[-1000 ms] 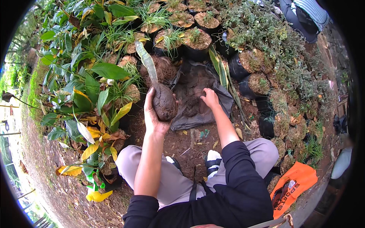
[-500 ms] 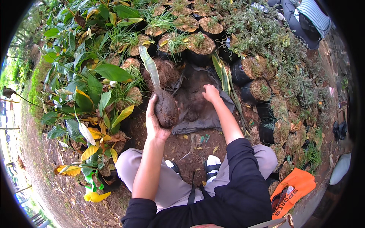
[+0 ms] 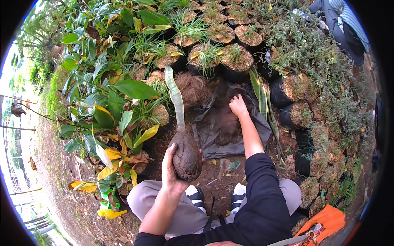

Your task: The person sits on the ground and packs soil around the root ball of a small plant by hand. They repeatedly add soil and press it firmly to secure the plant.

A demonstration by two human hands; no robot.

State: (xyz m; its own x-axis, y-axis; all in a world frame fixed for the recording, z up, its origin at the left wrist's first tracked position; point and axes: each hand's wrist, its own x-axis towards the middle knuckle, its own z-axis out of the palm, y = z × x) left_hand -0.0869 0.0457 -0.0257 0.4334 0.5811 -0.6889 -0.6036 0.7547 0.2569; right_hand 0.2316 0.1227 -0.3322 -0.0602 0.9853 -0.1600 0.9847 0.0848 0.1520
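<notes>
The left hand (image 3: 170, 172) is cupping an egg-shaped soil ball (image 3: 187, 158) with a smooth, strap-like leaf (image 3: 175, 96); the curled right hand (image 3: 239, 106), grip unclear, is hovering over soil (image 3: 227, 125) on wrinkled plastic (image 3: 213, 151).

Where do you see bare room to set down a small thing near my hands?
Mostly bare soil lies between the near edge of the dark sheet and the sandals, with small yellow leaves on it. Crowded: leafy plants on the left, black-bagged pots beyond the sheet and along the right.
</notes>
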